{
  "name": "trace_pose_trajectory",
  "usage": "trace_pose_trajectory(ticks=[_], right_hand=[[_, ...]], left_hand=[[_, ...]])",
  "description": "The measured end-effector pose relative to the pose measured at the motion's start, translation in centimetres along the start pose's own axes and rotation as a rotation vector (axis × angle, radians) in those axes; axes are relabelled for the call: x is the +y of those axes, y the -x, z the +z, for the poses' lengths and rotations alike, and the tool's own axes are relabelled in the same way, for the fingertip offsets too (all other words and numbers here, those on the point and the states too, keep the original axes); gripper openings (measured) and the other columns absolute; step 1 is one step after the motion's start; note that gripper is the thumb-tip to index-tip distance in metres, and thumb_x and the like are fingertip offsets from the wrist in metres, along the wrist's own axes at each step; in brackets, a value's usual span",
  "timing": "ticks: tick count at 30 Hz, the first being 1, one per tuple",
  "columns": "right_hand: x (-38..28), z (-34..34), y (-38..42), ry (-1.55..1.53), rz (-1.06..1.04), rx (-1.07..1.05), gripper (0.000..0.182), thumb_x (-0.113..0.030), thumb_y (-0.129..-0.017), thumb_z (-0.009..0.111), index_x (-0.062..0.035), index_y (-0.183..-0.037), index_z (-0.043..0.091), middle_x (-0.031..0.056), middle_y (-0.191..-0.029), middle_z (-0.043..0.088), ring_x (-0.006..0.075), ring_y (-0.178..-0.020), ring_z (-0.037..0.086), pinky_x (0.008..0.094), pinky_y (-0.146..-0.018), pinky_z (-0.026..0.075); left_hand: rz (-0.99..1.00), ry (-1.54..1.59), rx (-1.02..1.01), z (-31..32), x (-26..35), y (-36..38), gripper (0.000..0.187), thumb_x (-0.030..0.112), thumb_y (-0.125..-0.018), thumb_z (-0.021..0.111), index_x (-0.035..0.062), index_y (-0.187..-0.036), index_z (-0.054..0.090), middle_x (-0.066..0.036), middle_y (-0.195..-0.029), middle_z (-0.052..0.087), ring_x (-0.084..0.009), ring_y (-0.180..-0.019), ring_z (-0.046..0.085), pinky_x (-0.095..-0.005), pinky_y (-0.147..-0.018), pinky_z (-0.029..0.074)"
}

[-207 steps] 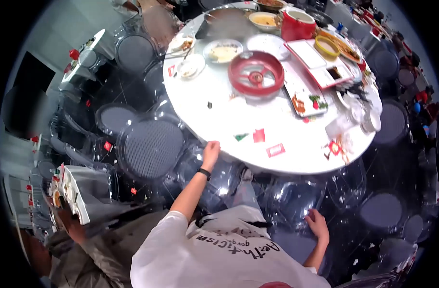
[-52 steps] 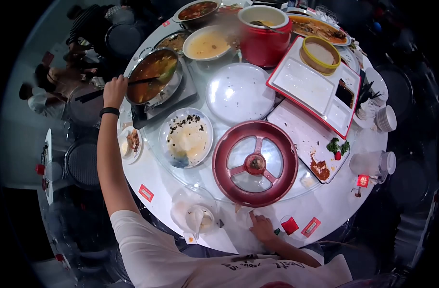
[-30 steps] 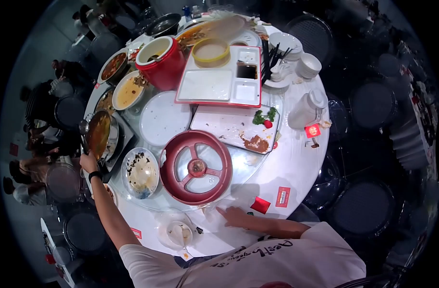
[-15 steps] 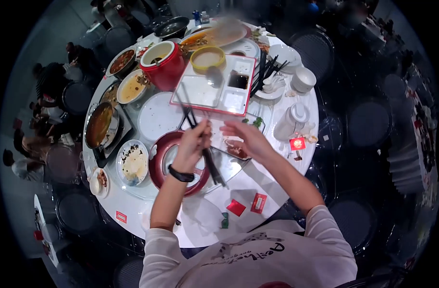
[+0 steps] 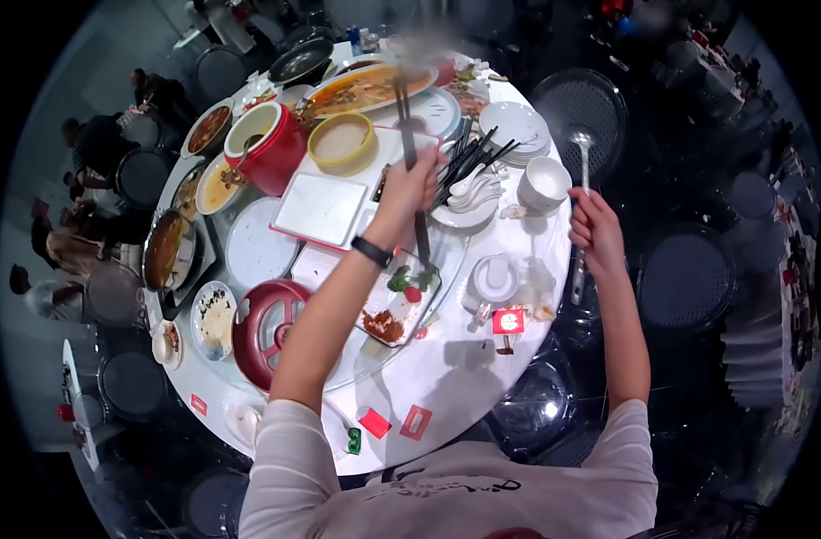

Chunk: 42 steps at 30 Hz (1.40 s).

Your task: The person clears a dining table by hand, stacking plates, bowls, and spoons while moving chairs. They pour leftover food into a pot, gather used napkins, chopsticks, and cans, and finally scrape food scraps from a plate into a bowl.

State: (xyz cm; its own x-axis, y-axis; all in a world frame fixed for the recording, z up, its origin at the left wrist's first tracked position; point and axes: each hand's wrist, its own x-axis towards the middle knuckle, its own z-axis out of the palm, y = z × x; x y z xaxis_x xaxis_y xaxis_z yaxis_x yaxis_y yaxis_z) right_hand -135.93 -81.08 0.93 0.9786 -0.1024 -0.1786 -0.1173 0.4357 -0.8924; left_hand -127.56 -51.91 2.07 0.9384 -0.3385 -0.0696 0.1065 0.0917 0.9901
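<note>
My left hand (image 5: pixel 410 193), with a dark band at the wrist, is closed around dark chopsticks (image 5: pixel 422 242) above the table's middle. They stand nearly upright and are smeared by motion. Off to the right, my right hand (image 5: pixel 597 232) grips a long metal spoon (image 5: pixel 584 166) by its handle, bowl end up, beyond the table edge. Just right of my left hand, a bundle of dark chopsticks (image 5: pixel 469 157) and white soup spoons (image 5: pixel 472 192) rest on a plate (image 5: pixel 464 219). A white cup (image 5: pixel 546 183) stands near my right hand. Below my left forearm lies a tray with food scraps (image 5: pixel 385 325).
A red pot (image 5: pixel 280 162), a yellow-rimmed bowl (image 5: pixel 341 144) and a sectioned tray (image 5: pixel 321 208) crowd the round table. Stacked plates (image 5: pixel 516 126) stand at the right. A white jug (image 5: pixel 496 277) is near the right edge. Dark chairs (image 5: pixel 689 283) surround the table.
My hands have moved apart. My right hand, empty before, now holds the spoon out to the right. My left hand has gone forward and right with the chopsticks. The view has shifted.
</note>
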Motion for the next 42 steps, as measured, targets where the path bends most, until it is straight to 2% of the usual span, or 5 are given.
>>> trace_pose_trajectory(ticks=[8, 15, 26, 35, 42], right_hand=[[4.7, -11.6, 3.6, 0.084, 0.042, 0.305, 0.017, -0.016, -0.097, 0.048, -0.0031, -0.103, 0.057, -0.0059, -0.061, 0.037, 0.0006, -0.045, 0.029, 0.0169, -0.039, 0.022], [8.2, -14.9, 6.6, 0.130, 0.096, 0.424, 0.018, -0.012, -0.096, 0.049, -0.0006, -0.107, 0.057, -0.0054, -0.061, 0.039, 0.0008, -0.045, 0.029, 0.0176, -0.040, 0.023], [11.3, -15.2, 1.1, 0.434, 0.114, 0.239, 0.019, -0.014, -0.093, 0.056, -0.0020, -0.106, 0.061, -0.0066, -0.056, 0.043, 0.0009, -0.046, 0.034, 0.0197, -0.043, 0.026], [8.6, -8.7, -12.4, 1.355, -0.538, -0.327, 0.014, -0.016, -0.083, 0.062, -0.0073, -0.094, 0.061, 0.0088, -0.073, 0.062, 0.0280, -0.061, 0.057, 0.0359, -0.055, 0.042], [9.7, -2.3, -23.4, 1.436, -0.676, -0.732, 0.014, -0.017, -0.080, 0.065, -0.0131, -0.093, 0.065, 0.0032, -0.085, 0.061, 0.0236, -0.090, 0.057, 0.0391, -0.079, 0.042]], left_hand=[[1.165, -1.855, -0.577, 4.7, 1.4, -19.6, 0.013, 0.015, -0.082, 0.056, 0.0096, -0.094, 0.058, -0.006, -0.094, 0.061, -0.0216, -0.097, 0.061, -0.0340, -0.079, 0.049], [1.624, -2.150, -1.077, 0.0, -8.2, -27.0, 0.010, 0.016, -0.074, 0.058, 0.0126, -0.065, 0.061, -0.001, -0.083, 0.058, -0.0170, -0.090, 0.054, -0.0292, -0.085, 0.041], [1.188, -2.055, -1.406, -3.6, -15.4, -27.0, 0.008, 0.015, -0.078, 0.057, 0.0101, -0.075, 0.062, -0.003, -0.096, 0.056, -0.0196, -0.101, 0.053, -0.0322, -0.104, 0.035], [1.031, -2.027, -0.900, -4.7, -15.2, -23.8, 0.024, 0.010, -0.082, 0.051, 0.0062, -0.105, 0.057, -0.007, -0.121, 0.054, -0.0199, -0.122, 0.045, -0.0354, -0.111, 0.029], [1.010, -1.799, -0.432, -5.4, -6.0, -15.1, 0.037, 0.007, -0.077, 0.054, 0.0036, -0.114, 0.055, -0.010, -0.125, 0.053, -0.0244, -0.123, 0.046, -0.0403, -0.108, 0.034]])
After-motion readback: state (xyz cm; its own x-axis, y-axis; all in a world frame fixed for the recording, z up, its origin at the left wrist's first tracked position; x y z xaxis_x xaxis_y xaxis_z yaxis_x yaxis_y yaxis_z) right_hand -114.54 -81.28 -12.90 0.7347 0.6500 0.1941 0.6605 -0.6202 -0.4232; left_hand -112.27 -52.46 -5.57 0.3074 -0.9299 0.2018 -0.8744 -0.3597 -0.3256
